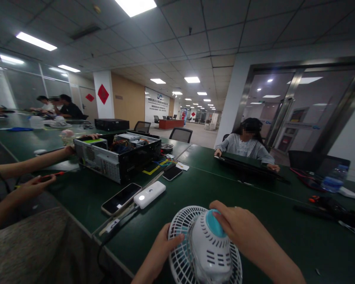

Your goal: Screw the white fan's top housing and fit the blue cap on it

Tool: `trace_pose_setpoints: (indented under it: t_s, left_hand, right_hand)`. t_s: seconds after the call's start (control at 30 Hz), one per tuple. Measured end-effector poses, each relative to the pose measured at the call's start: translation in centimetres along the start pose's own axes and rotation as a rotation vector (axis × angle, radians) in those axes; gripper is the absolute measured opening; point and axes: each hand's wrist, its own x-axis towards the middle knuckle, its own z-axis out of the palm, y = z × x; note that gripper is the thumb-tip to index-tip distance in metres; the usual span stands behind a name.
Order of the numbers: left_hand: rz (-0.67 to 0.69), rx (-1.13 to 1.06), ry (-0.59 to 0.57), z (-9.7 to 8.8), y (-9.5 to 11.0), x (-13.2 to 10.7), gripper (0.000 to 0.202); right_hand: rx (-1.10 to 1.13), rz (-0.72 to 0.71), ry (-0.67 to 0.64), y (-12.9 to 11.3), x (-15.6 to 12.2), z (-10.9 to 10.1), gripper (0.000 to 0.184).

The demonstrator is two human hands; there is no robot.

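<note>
A white electric fan head (215, 256) lies near the front edge of the green table, with its slotted motor housing turned up towards me. My left hand (165, 246) grips the rim of its white grille (180, 221) on the left side, the thumb lying over the bars. At the top of the housing is a round blue cap (214, 224). My right hand (235, 223) is closed around this cap, fingers over its far edge. Light blue blades show faintly through the grille. The fan's lower part runs out of view.
Left of the fan lie a white power bank (150, 195) and two phones (121, 199). An opened computer case (118, 154) stands beyond, with a co-worker's hands (43, 181) beside it, one holding a screwdriver. Across the table a person holds a dark panel (248, 167). A water bottle (335, 178) stands right.
</note>
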Motion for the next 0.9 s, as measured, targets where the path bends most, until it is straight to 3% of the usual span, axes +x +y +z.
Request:
trace_pose_setpoints:
  t_s: [0.17,0.3,0.43,0.67,0.9]
  left_hand:
    - [-0.013,-0.015,-0.015,0.1,0.4,-0.3,0.047]
    - [-0.02,-0.02,-0.027,0.1,0.4,-0.2,0.048]
    - [-0.015,-0.023,-0.021,0.0,0.3,-0.2,0.049]
    - [-0.014,-0.002,-0.016,0.1,0.5,-0.3,0.048]
    - [-0.029,-0.023,-0.021,0.2,0.7,-0.4,0.049]
  right_hand:
    - [0.123,-0.148,0.012,1.8,-0.5,-0.1,0.035]
    - [0.188,-0.179,0.005,2.2,-0.4,0.1,0.031]
    - [0.104,-0.089,0.002,1.2,-0.1,0.3,0.02]
    - [-0.104,0.099,0.008,-0.7,0.7,0.5,0.034]
    - [0.059,-0.124,0.041,1.4,-0.6,-0.3,0.033]
